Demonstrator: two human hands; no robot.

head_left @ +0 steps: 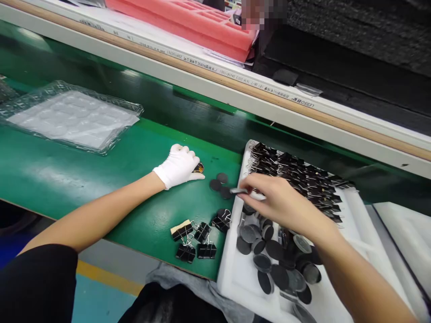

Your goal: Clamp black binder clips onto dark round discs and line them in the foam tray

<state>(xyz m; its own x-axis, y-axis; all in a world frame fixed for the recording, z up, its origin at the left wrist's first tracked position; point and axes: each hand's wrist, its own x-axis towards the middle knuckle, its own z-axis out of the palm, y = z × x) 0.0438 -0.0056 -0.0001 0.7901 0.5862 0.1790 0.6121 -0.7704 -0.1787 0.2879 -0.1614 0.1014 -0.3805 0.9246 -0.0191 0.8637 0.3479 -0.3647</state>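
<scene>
My left hand (181,166), in a white glove, is closed round a small dark round piece with an orange mark (199,168) above the green table (144,220). My bare right hand (269,195) pinches a thin grey disc (238,191) by its edge, over the left rim of the white foam tray (232,251). Just left of that disc, several dark discs (216,184) lie on the table. Below my right hand, many loose dark discs (279,276) lie in the tray. Rows of black binder clips (296,172) fill its far part, partly hidden by my right hand.
Several black binder clips (186,252) lie on the table near its front edge. A clear plastic tray (74,119) with a white sheet sits at the left. Behind runs a pale rail (202,74), with pink foam (188,27) beyond it.
</scene>
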